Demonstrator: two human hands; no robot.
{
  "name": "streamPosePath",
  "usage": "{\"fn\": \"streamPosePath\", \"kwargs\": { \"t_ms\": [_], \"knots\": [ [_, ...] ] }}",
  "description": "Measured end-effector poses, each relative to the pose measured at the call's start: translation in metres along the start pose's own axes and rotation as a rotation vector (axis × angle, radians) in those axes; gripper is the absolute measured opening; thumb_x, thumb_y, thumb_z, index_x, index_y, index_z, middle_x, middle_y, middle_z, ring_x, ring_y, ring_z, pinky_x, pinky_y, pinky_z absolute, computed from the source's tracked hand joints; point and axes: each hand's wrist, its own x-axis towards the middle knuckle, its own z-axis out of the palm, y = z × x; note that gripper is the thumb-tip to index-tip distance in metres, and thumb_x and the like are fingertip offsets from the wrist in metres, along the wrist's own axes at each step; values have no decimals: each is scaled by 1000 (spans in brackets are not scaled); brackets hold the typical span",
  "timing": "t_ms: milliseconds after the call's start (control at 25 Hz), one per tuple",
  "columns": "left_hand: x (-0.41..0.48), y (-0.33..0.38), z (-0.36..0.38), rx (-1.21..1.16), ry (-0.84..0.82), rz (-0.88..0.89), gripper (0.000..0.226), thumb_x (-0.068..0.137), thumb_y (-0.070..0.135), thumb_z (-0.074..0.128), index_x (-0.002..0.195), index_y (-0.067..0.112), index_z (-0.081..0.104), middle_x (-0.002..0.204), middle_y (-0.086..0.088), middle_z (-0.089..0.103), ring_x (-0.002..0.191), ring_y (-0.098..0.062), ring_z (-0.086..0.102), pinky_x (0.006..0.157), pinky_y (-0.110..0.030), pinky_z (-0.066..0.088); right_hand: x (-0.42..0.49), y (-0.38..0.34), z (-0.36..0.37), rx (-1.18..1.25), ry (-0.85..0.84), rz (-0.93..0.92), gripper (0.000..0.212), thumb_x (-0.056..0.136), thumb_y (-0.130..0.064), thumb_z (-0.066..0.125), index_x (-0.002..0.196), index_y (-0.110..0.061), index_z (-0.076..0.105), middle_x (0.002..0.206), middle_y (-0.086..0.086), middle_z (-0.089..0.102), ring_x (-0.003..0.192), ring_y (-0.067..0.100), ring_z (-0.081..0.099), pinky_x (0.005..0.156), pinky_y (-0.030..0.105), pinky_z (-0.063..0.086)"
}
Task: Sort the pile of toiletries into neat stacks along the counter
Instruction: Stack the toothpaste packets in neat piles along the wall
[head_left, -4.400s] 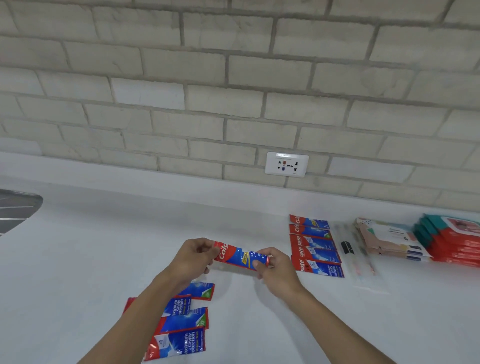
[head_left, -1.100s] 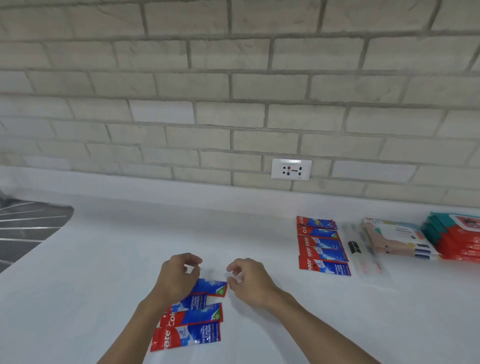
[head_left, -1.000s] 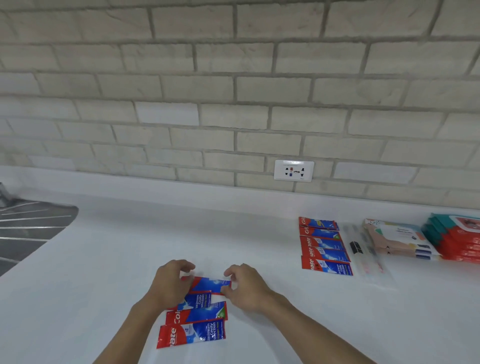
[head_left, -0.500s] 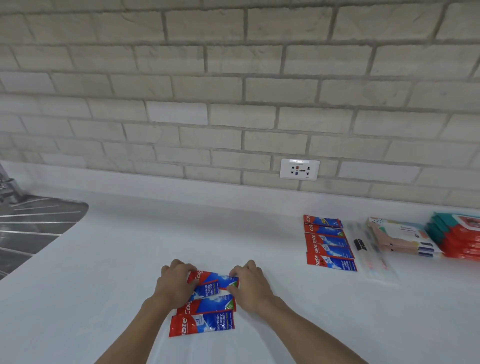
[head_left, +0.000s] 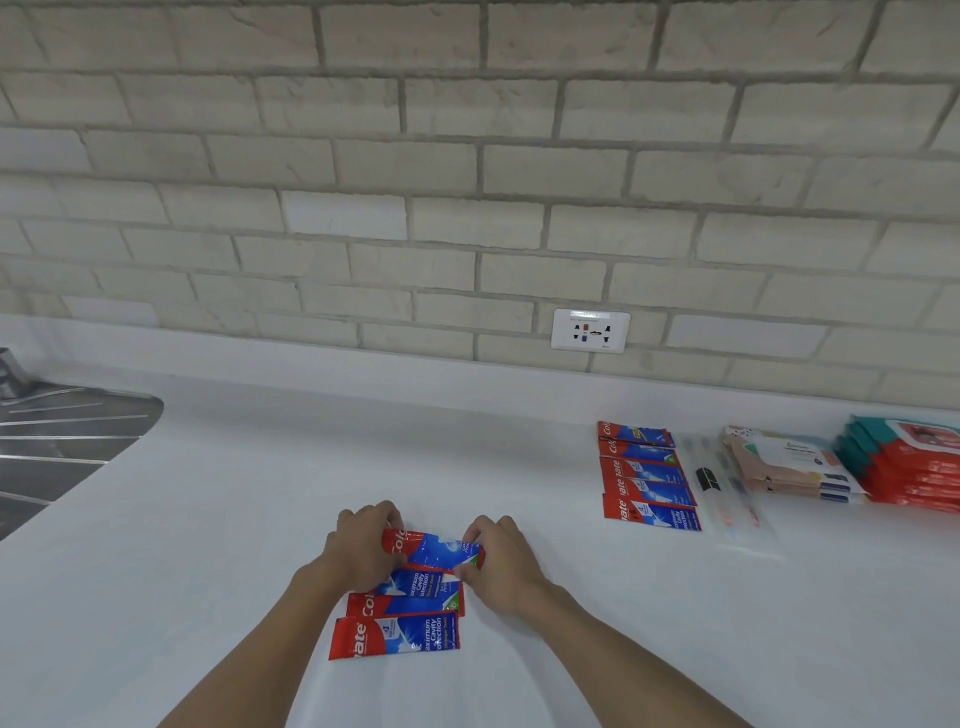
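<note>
Red-and-blue foil toothpaste sachet (head_left: 434, 552) sits low at centre frame on the white tabletop (head_left: 249, 499), long axis left to right, red end leftward. We pinch its left end with our left hand (head_left: 358, 551), its right end with our right hand (head_left: 501, 566), fingers curled.

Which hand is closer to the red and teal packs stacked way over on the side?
Right. The right hand pinches one end of the red-and-blue toothpaste sachet, on the side toward the red and teal packs; the left hand pinches the other end, farther away.
</note>
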Motion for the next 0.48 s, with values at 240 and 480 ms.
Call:
{"fn": "streamPosePath", "kwargs": {
  "t_ms": [240,480],
  "knots": [
    [-2,12,-5,-192,109,106,18,86,22,68,98,20,55,102,4,64,91,-11,63,72,-23,56,2,8,-4,114,48,42,22,94,-26,61,113,-15,56,121,5,62,93,9,53,57,6,36],
    [2,31,-13,-311,82,181,14,85,16,70,93,17,59,92,6,67,87,-10,65,64,-13,51,5,23,-23,260,89,89,10,91,-24,65,99,-22,60,109,5,66,91,10,58,55,5,38]
  ]
}}
